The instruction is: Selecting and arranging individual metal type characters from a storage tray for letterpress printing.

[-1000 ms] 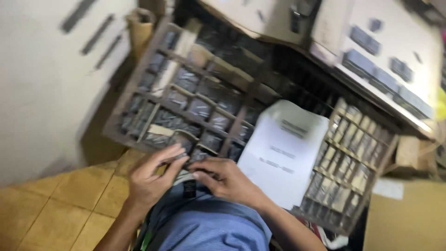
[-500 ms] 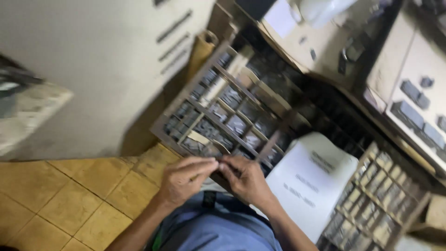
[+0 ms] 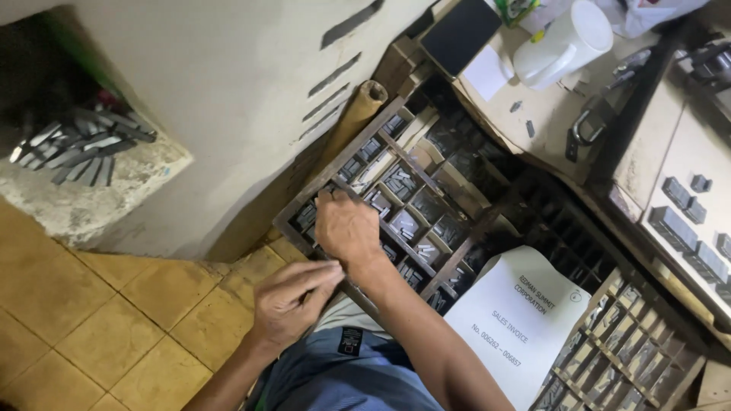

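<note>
Left hand (image 3: 293,303) hovers low over blue trousers (image 3: 343,377), fingers (image 3: 316,275) pressed together and extended toward the right wrist; whether they pinch anything I cannot tell. Right hand (image 3: 346,227) just beyond, fingers curled down into a near-corner compartment of the wooden compartmented type tray (image 3: 449,247), full of small grey metal type pieces (image 3: 397,183). Right of the fingers: one white printed paper sheet (image 3: 514,323), a second wooden tray (image 3: 620,342). Far beyond: one white plastic jug (image 3: 563,42) on the table (image 3: 533,114).
</note>
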